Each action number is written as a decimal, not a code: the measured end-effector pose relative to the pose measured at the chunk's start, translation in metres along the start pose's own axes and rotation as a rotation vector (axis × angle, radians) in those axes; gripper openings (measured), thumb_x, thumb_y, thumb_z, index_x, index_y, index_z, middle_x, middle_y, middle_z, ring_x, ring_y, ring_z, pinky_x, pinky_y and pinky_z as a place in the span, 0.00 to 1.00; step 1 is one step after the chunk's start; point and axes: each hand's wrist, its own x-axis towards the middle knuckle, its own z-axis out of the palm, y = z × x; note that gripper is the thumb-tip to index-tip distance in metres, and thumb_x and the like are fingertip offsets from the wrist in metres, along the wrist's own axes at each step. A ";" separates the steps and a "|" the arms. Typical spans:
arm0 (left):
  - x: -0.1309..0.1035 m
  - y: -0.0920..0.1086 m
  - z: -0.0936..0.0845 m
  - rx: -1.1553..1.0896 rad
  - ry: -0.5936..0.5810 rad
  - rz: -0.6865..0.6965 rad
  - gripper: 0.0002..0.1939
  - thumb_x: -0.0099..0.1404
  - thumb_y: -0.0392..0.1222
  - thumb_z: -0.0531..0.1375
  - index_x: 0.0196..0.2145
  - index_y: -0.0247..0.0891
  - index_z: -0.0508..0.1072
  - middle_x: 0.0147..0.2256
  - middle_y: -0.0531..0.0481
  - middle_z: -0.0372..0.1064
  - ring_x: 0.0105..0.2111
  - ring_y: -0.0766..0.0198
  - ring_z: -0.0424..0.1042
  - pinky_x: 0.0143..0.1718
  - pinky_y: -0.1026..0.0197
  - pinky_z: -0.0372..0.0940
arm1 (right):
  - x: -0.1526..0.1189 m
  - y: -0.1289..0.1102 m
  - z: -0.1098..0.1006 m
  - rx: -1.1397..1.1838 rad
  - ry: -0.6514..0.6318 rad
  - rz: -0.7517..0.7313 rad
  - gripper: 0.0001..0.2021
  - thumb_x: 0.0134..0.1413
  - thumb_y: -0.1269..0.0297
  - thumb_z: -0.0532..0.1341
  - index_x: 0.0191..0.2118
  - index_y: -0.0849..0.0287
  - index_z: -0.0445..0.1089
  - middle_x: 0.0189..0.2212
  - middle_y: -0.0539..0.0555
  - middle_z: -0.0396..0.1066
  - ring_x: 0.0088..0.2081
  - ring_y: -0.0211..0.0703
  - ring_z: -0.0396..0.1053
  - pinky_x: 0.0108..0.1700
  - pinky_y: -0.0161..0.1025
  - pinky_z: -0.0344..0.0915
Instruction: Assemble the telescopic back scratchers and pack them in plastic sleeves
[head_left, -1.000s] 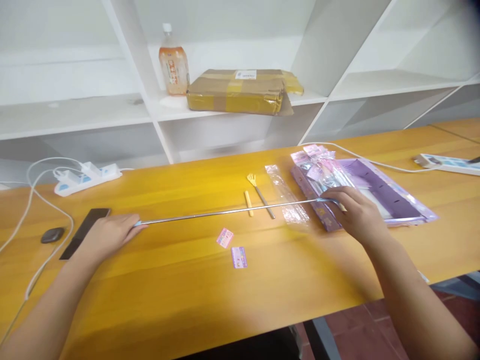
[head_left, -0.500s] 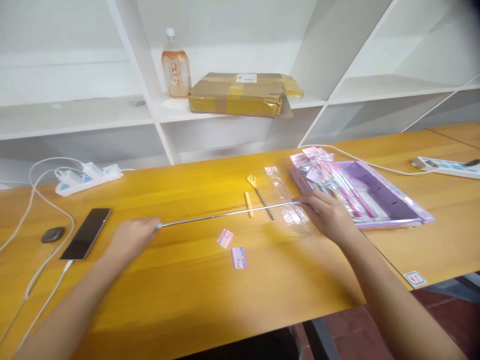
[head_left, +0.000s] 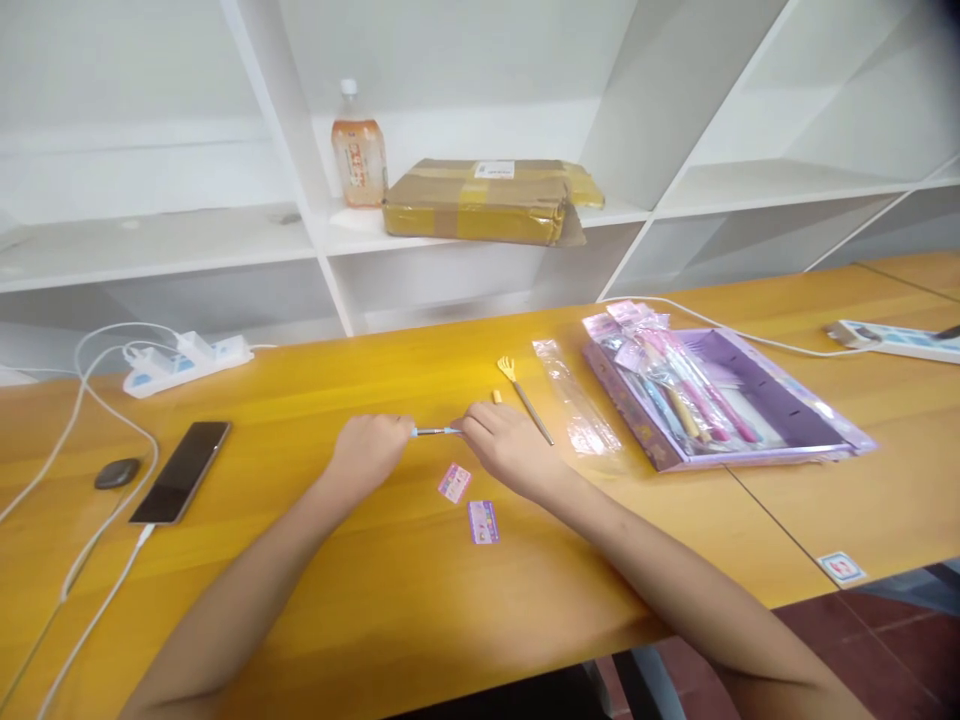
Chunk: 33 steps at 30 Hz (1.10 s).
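Between my two closed hands, above the middle of the table, is a thin telescopic metal rod [head_left: 431, 431] with light blue ends. My left hand [head_left: 370, 452] grips one end and my right hand [head_left: 504, 450] the other; only a short silvery stretch shows between them. Just behind the right hand lies a back scratcher [head_left: 529, 402] with a yellow claw and grey handle. A small yellow stick [head_left: 496, 397] is mostly covered by that hand. Two small printed cards, a pink one [head_left: 454, 483] and a purple one [head_left: 483, 522], lie in front.
At the right, a purple tray [head_left: 806, 452] holds several bagged pens or sticks [head_left: 694, 385]. A clear plastic sleeve [head_left: 574, 400] lies beside it. To the left are a phone [head_left: 180, 472], cables and a power strip [head_left: 187, 368]. A bottle [head_left: 358, 160] and taped carton [head_left: 480, 200] sit on the shelf.
My hands have come together, and the rod between them, long before, has collapsed to a short length. The right hand moved left, the left hand right. The view shifted slightly.
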 end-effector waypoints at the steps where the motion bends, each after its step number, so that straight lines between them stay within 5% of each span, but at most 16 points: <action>1: 0.000 -0.001 0.001 0.005 -0.002 0.010 0.14 0.75 0.33 0.51 0.42 0.37 0.77 0.34 0.39 0.80 0.35 0.48 0.81 0.33 0.56 0.63 | -0.001 0.001 0.000 0.005 -0.021 0.010 0.10 0.76 0.74 0.55 0.45 0.60 0.73 0.37 0.55 0.72 0.36 0.45 0.63 0.40 0.43 0.56; 9: -0.001 0.001 -0.001 0.031 -0.003 0.017 0.15 0.76 0.32 0.51 0.44 0.36 0.78 0.36 0.39 0.80 0.37 0.47 0.82 0.34 0.55 0.65 | 0.007 -0.008 -0.002 -0.039 -0.292 0.123 0.06 0.67 0.76 0.58 0.41 0.60 0.71 0.37 0.55 0.71 0.34 0.45 0.64 0.37 0.43 0.52; 18: -0.002 0.000 0.004 0.012 -0.018 0.027 0.15 0.76 0.31 0.50 0.44 0.36 0.78 0.36 0.39 0.80 0.37 0.49 0.82 0.35 0.56 0.66 | 0.007 -0.005 -0.001 -0.069 -0.430 0.117 0.08 0.76 0.73 0.54 0.45 0.60 0.70 0.40 0.56 0.73 0.36 0.47 0.67 0.40 0.45 0.54; 23: 0.000 0.000 0.006 -0.005 0.000 0.023 0.15 0.76 0.32 0.50 0.44 0.36 0.77 0.36 0.39 0.80 0.36 0.50 0.81 0.34 0.56 0.65 | 0.000 0.001 0.003 -0.034 -0.269 0.113 0.09 0.78 0.70 0.52 0.53 0.62 0.69 0.43 0.58 0.74 0.38 0.48 0.68 0.42 0.44 0.57; 28: -0.003 0.000 0.004 -0.017 -0.010 0.011 0.16 0.77 0.33 0.48 0.43 0.36 0.76 0.35 0.39 0.79 0.35 0.52 0.80 0.33 0.57 0.64 | -0.004 0.002 0.003 -0.051 -0.038 0.081 0.09 0.78 0.68 0.55 0.44 0.59 0.71 0.41 0.58 0.73 0.40 0.50 0.64 0.44 0.45 0.55; 33: -0.001 0.002 0.005 -0.009 -0.022 0.007 0.17 0.77 0.35 0.47 0.44 0.37 0.77 0.36 0.39 0.80 0.35 0.53 0.80 0.33 0.57 0.63 | -0.004 -0.003 -0.004 -0.077 0.003 0.098 0.11 0.76 0.73 0.55 0.40 0.57 0.70 0.35 0.56 0.70 0.37 0.49 0.60 0.43 0.45 0.53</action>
